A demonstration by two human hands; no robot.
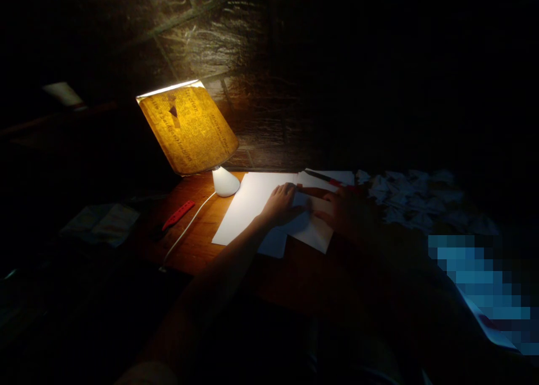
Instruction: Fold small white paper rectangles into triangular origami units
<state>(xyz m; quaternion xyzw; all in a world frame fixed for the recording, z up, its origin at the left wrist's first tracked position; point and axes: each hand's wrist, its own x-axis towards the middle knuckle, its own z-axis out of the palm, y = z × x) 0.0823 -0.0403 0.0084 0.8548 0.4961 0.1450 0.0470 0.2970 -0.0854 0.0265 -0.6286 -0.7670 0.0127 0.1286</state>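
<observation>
At the left of the wooden worktop (196, 250) lies a red-handled tool (179, 214), with a lit table lamp (189, 129) in a newspaper-print shade standing beyond it, close to the overlapping white paper sheets (240, 214) spread at the middle. The left hand (279, 204) rests on these sheets, its fingers nearly flat and close together, while the right hand (332, 210) points inward over their right part, too dark to tell whether its fingers grip anything. A slim black-and-red tool (322, 177) lies behind, with crumpled white paper pieces (410, 197) heaped farther right.
</observation>
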